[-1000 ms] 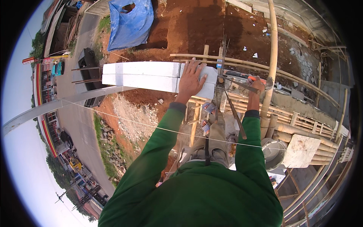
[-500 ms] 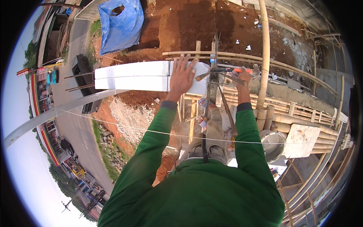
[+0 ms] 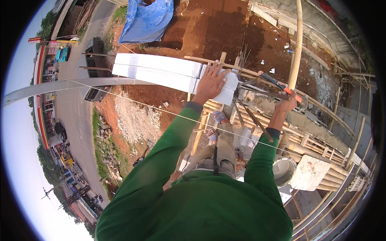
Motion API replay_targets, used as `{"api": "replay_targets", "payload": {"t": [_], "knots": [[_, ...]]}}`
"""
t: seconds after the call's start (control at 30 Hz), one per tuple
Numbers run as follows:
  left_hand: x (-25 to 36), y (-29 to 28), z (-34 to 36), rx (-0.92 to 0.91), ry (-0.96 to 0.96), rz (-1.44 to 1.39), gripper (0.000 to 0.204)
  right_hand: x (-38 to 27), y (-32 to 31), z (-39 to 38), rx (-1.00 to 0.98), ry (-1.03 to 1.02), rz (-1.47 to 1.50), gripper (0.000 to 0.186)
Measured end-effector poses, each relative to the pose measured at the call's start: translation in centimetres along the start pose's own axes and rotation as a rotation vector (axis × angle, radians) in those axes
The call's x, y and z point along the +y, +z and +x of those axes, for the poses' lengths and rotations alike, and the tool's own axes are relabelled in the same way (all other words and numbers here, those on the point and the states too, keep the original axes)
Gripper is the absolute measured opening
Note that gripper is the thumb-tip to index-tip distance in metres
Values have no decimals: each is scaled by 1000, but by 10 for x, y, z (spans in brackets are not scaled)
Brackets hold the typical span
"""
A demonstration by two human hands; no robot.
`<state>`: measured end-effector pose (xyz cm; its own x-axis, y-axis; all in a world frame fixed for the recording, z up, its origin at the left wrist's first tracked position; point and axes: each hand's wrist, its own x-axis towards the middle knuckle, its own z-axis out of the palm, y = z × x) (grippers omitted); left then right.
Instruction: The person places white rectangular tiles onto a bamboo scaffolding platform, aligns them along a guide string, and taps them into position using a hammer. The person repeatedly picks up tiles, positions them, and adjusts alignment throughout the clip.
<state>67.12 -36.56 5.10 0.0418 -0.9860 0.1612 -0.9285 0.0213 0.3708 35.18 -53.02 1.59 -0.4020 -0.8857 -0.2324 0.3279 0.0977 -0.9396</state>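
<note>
White lightweight blocks (image 3: 159, 72) form a wall running from the left toward the middle. My left hand (image 3: 210, 83) lies flat over the short end block (image 3: 228, 89), its fingers spread, with no tool in it. To the right, my right hand (image 3: 286, 103) is wrapped round a hammer (image 3: 270, 78) with a black and orange handle. The handle's black end points up and left. Just below my right hand, the hammer's grey head is small and partly hidden. The hammer is apart from the blocks.
Bamboo poles (image 3: 298, 44) and rails surround the work. At lower right are a mortar bucket (image 3: 295, 172) and a pale board (image 3: 309, 172). Dark bars (image 3: 257, 123) jut beside the wall end. A taut string (image 3: 161, 109) crosses my arms. A road (image 3: 74, 132) runs at left.
My right hand has moved right and away from the end block with the hammer, whose handle now slants. My left hand stays on the block. The whole view has turned and shifted.
</note>
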Motion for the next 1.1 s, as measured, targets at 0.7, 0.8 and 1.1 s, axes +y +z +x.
{"api": "replay_targets", "payload": {"t": [0.7,0.8,1.1], "knots": [[25,37,-330,151,-935,-150,51,-111,-225,-215,-723,137,-1208,36],[54,81,-458,-553,-1186,-543,47,-87,-215,-235,-979,132,-1537,36],[148,182,-642,-449,-1295,-485,40,-72,-22,-272,-1195,-188,-860,34]]}}
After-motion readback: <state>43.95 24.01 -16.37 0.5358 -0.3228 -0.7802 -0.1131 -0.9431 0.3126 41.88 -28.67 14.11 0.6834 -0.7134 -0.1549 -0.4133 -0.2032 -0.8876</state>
